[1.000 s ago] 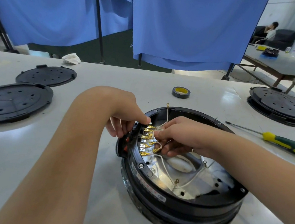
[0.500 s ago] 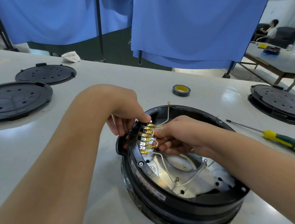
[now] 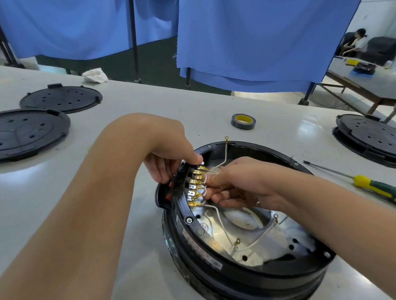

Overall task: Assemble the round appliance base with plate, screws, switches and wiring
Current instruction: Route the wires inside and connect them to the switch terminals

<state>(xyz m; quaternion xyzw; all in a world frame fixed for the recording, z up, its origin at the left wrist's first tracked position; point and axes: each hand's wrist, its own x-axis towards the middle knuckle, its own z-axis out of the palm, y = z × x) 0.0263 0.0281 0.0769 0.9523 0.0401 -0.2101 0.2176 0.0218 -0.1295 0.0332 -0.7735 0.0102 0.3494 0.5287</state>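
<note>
Hands wire the round black plastic appliance base (image 3: 240, 262) on the grey bench (image 3: 35, 204).
Left hand (image 3: 166, 153) grips its rim; right hand (image 3: 240, 182) fingers pinch white wires (image 3: 218, 218) beside brass terminals (image 3: 196, 187).

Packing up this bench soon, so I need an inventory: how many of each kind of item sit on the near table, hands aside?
Open appliance base: 1
Loose black round covers, left: 2
Closed black round unit, far right: 1
Screwdriver: 1
Tape roll: 1
Crumpled white cloth: 1
Total: 7
</note>
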